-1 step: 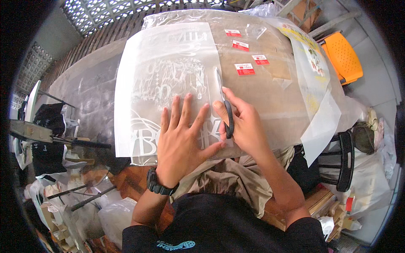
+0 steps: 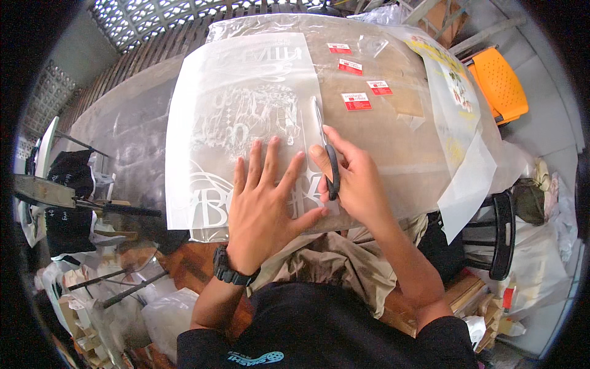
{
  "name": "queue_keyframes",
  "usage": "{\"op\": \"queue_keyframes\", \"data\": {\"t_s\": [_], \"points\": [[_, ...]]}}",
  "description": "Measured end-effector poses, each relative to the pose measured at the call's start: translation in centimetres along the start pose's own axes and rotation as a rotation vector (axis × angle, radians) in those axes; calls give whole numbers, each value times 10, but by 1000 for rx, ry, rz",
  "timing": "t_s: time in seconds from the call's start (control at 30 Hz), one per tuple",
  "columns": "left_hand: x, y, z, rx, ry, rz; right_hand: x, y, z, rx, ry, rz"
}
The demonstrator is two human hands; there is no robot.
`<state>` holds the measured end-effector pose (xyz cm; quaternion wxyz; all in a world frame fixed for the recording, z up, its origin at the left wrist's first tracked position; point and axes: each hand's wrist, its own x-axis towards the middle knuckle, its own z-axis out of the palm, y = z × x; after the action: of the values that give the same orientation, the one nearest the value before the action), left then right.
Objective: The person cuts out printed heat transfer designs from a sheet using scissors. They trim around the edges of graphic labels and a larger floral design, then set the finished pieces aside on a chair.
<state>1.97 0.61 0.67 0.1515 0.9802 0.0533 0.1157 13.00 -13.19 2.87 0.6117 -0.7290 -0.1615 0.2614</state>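
A large translucent film sheet [image 2: 184, 123] with white lettering and line designs lies on the plastic-covered table. My left hand [image 2: 261, 200] rests flat on its lower part, fingers spread and thumb pointing right. A pair of scissors [image 2: 332, 169] with black handles sits in my right hand [image 2: 353, 178], thumb and fingers closed round the loops. The narrow blades point away from me along the sheet's right edge. They look closed or nearly so, and I cannot tell whether any film lies between them.
Several small red and white cards [image 2: 356, 101] lie right of the sheet. A printed translucent strip [image 2: 445, 98] and a loose white piece [image 2: 468, 187] hang over the table's right side. An orange chair [image 2: 501, 86] and a black chair [image 2: 505, 237] stand at the right. A metal-and-black arm [image 2: 46, 190] juts in from the left.
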Motion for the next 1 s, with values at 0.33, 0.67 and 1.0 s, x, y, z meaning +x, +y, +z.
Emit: {"op": "queue_keyframes", "data": {"t_s": [0.33,0.67,1.0], "points": [[2,1,-5,-13,-24,-10,47,-6,-5,-86,8,-20],[2,0,-7,-53,-39,-23,96,-11,-15,-121,-33,-40],[1,-1,-10,-53,-45,-34,162,-23,-20,-170,-47,-70]]}}
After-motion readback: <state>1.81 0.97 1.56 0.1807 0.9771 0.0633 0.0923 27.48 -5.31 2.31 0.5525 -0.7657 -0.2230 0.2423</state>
